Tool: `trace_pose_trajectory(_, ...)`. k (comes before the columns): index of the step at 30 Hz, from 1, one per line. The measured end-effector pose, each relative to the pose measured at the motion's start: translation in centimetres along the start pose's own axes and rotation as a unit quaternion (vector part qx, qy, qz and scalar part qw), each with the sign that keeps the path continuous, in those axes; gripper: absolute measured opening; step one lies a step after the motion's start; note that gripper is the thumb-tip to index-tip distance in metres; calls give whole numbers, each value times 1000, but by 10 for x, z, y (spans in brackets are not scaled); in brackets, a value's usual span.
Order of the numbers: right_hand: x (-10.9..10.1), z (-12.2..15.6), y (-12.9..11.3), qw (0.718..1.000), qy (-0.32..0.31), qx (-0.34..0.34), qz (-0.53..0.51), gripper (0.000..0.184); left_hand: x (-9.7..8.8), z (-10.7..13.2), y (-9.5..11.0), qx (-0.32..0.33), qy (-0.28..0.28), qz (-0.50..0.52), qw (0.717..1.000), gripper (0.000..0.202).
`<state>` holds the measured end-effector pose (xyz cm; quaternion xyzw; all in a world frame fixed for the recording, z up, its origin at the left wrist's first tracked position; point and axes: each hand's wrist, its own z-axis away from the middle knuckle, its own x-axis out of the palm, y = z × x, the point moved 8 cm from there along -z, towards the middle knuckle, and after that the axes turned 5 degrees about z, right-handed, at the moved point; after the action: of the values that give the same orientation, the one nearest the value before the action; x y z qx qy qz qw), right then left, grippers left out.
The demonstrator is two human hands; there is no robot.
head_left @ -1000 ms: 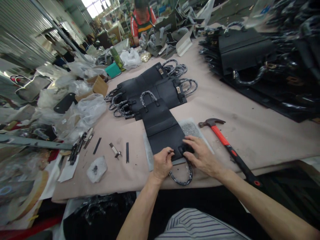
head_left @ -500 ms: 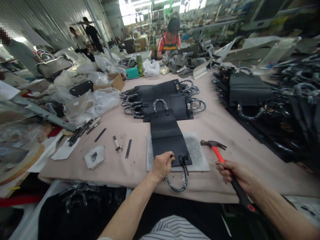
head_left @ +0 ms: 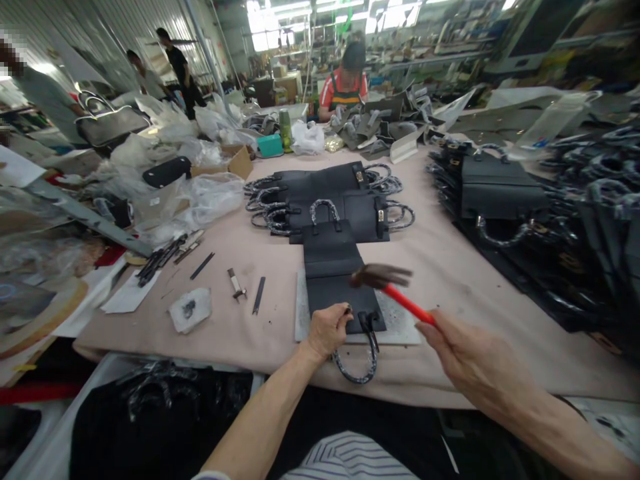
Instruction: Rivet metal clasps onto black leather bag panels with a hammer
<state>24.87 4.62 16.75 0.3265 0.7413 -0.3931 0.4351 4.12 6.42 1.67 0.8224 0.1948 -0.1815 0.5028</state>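
Note:
A black flat bag panel (head_left: 328,291) lies lengthwise before me, with plastic-wrapped loop handles at its far and near ends. Its near part rests on a pale grey slab (head_left: 301,313). My left hand (head_left: 327,330) is pinched on the panel beside the near handle (head_left: 361,381); a small, dark, shiny bit shows at the fingertips, too small to name. Gripped in my right hand (head_left: 465,350) is a claw hammer (head_left: 407,303) with a red shaft. Its blurred metal head is raised over the panel, just above and right of my left fingertips.
More black panels with handles (head_left: 330,207) lie behind. Stacked black bag pieces (head_left: 505,187) fill the right side. A caliper-like tool (head_left: 236,285), a dark strip tool (head_left: 259,295) and a plastic packet (head_left: 190,309) lie left. Across the table a person (head_left: 345,83) sits working.
My right hand has lifted the hammer from right of the slab and swung it left, over the panel. My left hand keeps its pinch at the same spot. The view has shifted slightly.

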Motion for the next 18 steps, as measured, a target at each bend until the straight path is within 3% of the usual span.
trace_pose_trajectory(2, -17, 0, -1, 996, 88, 22, -18, 39, 0, 0, 2, 8, 1, 6, 1000, 12)
trace_pose_trajectory(3, -19, 1, -2, 994, 102, 21, -19, 39, 0, -1, 2, 9, 1, 4, 1000, 12)
trace_pose_trajectory(4, -15, 1, -4, 996, 87, 10, -12, 39, 0, -1, 2, 7, -2, 0, 1000, 11)
trace_pose_trajectory(8, 17, 4, -8, 996, -70, -42, 27, 37, -1, -1, -1, -9, -7, -11, 1000, 11)
trace_pose_trajectory(12, 1, 4, 0, 999, 29, 12, -18, 37, -1, -1, 1, 5, -4, 0, 1000, 12)
trace_pose_trajectory(13, 2, 5, 0, 999, 28, 17, -18, 38, -1, -1, 1, 7, -6, -1, 1000, 12)
trace_pose_trajectory(16, 23, 10, 4, 997, -79, 13, 15, 37, -1, -2, 2, -2, -10, -12, 1000, 12)
trace_pose_trajectory(18, 35, 13, 18, 990, -131, 45, 26, 36, -2, -2, 3, -9, -9, -15, 1000, 13)
